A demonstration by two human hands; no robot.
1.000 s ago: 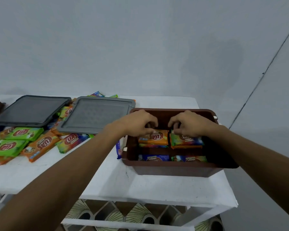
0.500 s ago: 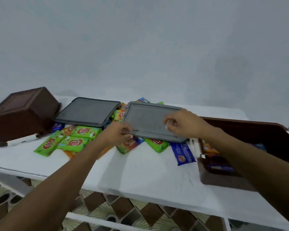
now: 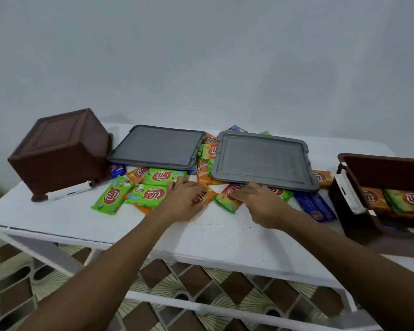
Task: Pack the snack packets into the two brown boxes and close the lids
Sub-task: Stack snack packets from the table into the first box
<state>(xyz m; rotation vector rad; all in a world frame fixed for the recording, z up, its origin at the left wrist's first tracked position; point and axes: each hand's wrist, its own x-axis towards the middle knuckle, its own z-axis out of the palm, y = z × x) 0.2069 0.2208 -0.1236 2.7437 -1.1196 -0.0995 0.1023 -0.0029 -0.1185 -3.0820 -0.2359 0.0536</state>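
Note:
Several loose snack packets, green [image 3: 112, 194], orange and blue [image 3: 314, 206], lie in a heap on the white table [image 3: 213, 237]. My left hand [image 3: 182, 199] lies flat, fingers apart, on an orange packet [image 3: 202, 197]. My right hand [image 3: 261, 203] rests with spread fingers on a green-and-red packet [image 3: 226, 199] at the right lid's front edge. One brown box [image 3: 58, 151] is tipped over at the far left, its underside facing me. The other brown box [image 3: 359, 211] stands open at the right with packets inside. Two grey lids [image 3: 158, 149] [image 3: 263, 158] lie on the heap.
A white latch [image 3: 68, 191] sticks out at the tipped box's lower edge, and another [image 3: 349, 194] sits on the right box's near wall. A grey wall stands behind the table. The table's front edge is close to my forearms; tiled floor shows below.
My hands left the right box, passed over the right lid, and now rest on loose packets in front of it. My view has swung left, bringing the tipped box into sight.

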